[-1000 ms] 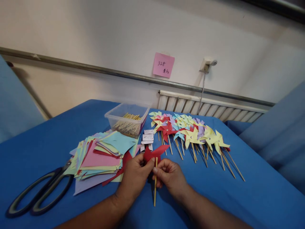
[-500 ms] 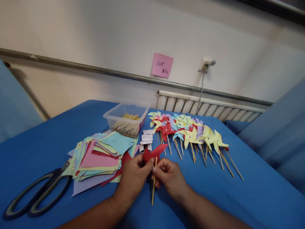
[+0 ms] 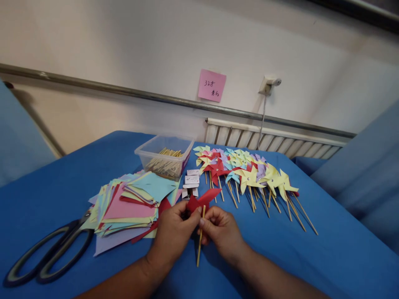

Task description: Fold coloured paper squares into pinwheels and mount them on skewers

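Observation:
Between my hands is a red paper pinwheel [image 3: 209,197], its blades pointing away from me. My left hand [image 3: 176,230] is closed on the folded red paper, thumb near the stick. A thin wooden stick [image 3: 200,245] stands across the near side of the paper, its lower end hanging over the blue cloth. My right hand [image 3: 222,230] pinches this stick near its upper part, thumb against it. The fingertips hide where stick and paper meet. Just beyond my hands are small white boxes [image 3: 191,179]. Beside my left hand lies a stack of coloured paper squares [image 3: 131,209].
Finished pinwheels [image 3: 249,176] on sticks lie in a cluster at the back right. A clear plastic box [image 3: 146,158] of wooden sticks stands behind the paper. Large dark-handled scissors [image 3: 59,249] lie at the left. A radiator [image 3: 243,132] and wall stand behind the blue-covered table [image 3: 336,257].
Both hands keep their hold on the pinwheel and stick, almost still. The stick's lower end has shifted slightly left. Everything else stays in place.

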Available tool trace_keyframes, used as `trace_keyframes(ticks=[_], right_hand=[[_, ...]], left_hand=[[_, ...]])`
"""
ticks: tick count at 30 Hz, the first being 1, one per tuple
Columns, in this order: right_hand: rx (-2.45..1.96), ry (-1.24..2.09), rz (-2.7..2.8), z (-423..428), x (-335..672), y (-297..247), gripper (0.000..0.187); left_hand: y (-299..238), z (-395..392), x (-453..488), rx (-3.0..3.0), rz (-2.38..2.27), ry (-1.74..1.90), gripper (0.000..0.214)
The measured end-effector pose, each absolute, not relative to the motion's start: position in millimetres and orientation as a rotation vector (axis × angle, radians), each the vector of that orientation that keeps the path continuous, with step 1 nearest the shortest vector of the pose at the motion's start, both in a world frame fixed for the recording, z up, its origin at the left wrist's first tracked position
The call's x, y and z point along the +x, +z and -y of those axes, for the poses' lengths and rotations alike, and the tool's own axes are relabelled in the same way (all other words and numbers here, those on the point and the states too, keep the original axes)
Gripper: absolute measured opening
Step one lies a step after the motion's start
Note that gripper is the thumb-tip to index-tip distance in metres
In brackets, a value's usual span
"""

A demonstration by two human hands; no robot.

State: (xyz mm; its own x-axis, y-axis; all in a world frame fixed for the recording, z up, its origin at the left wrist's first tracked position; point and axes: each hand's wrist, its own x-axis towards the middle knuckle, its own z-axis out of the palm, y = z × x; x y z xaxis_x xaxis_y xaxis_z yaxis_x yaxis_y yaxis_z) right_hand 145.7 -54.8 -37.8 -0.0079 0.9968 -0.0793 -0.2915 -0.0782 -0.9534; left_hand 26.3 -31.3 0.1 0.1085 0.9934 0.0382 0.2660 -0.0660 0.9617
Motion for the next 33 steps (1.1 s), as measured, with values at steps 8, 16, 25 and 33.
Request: trace_keyframes(ticks=[8,16,25,33], right_hand=[[-1.076,1.357,0.936,55.4,144.1,-35.0,0.045],[-1.085,1.31,0.936,55.6,141.3,-34.4,0.045],[-1.081,1.283,0.958,55.7,140.0,-37.7,0.041],[-1.083,1.282,0.965,55.3,140.7,-35.6,0.042]], left_hand=[[0.3,29.8,25.0,1.464,-1.252,1.013,0.016],[-11.9,26.9,26.2,1.471,-1.151,1.035,0.015],[-7.1,28.2,28.0,1.466,-1.196,1.018,0.012],[-8.8,27.8,27.7,1.444,-1.179,1.025,0.012]])
